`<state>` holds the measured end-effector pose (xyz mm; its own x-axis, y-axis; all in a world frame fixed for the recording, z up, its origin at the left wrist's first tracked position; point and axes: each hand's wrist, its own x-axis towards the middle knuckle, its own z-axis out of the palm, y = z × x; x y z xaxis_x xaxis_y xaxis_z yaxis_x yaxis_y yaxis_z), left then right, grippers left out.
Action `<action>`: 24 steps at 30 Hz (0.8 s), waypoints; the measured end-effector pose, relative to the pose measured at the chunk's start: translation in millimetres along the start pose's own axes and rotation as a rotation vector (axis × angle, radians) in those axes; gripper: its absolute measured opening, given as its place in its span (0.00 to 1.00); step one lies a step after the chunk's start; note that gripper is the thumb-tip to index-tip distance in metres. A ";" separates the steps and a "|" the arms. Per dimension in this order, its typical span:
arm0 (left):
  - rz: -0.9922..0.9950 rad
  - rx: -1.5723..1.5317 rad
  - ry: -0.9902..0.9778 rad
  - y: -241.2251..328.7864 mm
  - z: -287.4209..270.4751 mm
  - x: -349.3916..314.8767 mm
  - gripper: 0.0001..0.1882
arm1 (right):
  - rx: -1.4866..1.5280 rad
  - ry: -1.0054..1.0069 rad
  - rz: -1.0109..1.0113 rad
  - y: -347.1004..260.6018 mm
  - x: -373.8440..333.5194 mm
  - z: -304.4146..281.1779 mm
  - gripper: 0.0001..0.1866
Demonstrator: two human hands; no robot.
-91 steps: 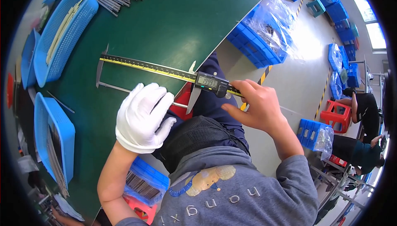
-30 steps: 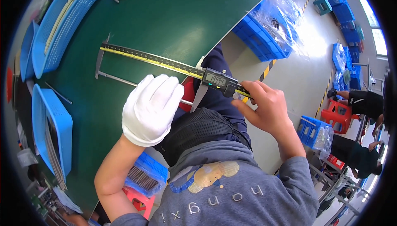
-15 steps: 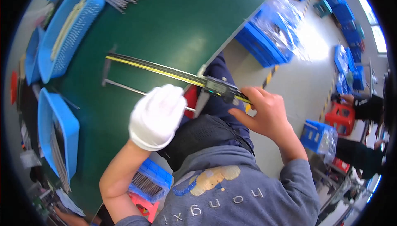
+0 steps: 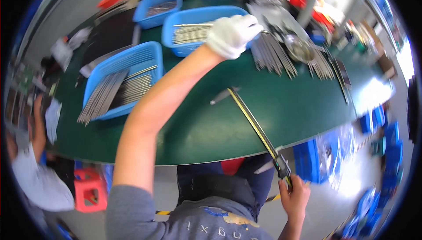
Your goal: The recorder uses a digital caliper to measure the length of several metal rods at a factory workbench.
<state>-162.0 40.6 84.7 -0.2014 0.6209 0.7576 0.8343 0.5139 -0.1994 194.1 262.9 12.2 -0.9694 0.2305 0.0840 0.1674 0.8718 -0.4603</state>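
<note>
My left hand [image 4: 233, 36], in a white glove, is closed on a thin metal rod [image 4: 193, 25]. It is over the right end of a long blue basket [image 4: 176, 49] that holds several similar pale rods. The rod's other end shows just past my fingers. My bare right hand [image 4: 295, 196] grips the end of a long digital caliper [image 4: 257, 128] near the table's front edge. The caliper's bar slants up and away over the green table [image 4: 193, 121]. Its jaws are apart, with nothing between them.
A second blue basket [image 4: 158, 64] with grey rods stands at the left, a smaller blue bin [image 4: 178, 0] behind. Loose rods [image 4: 272, 53] and a metal bowl [image 4: 300, 49] lie at the far right. Blue crates [image 4: 306, 161] stand on the floor; a person [image 4: 39, 174] sits at left.
My left hand has moved away from the caliper to the far basket; the rod that was between the jaws has left them. The caliper has swung with my right hand, and the view has turned.
</note>
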 end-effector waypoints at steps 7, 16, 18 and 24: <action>-0.711 -0.080 -0.724 -53.2 53.4 -26.1 0.17 | 0.001 -0.024 0.004 1.3 -3.2 0.1 0.14; -1.162 0.561 -0.742 -59.6 -119.0 -102.1 0.12 | -0.064 0.131 -0.120 19.3 6.3 0.6 0.13; -1.191 0.558 -1.076 -57.5 -144.1 -133.6 0.13 | -0.008 0.088 -0.052 16.5 8.1 2.2 0.13; -1.178 0.597 -1.132 -68.8 -150.7 -178.4 0.14 | 0.057 0.049 0.009 11.7 11.5 0.4 0.14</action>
<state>-106.2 -194.7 56.9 -0.9585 -0.2770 -0.0680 -0.2470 0.9254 -0.2875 184.8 275.6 7.4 -0.9577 0.2606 0.1219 0.1644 0.8436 -0.5111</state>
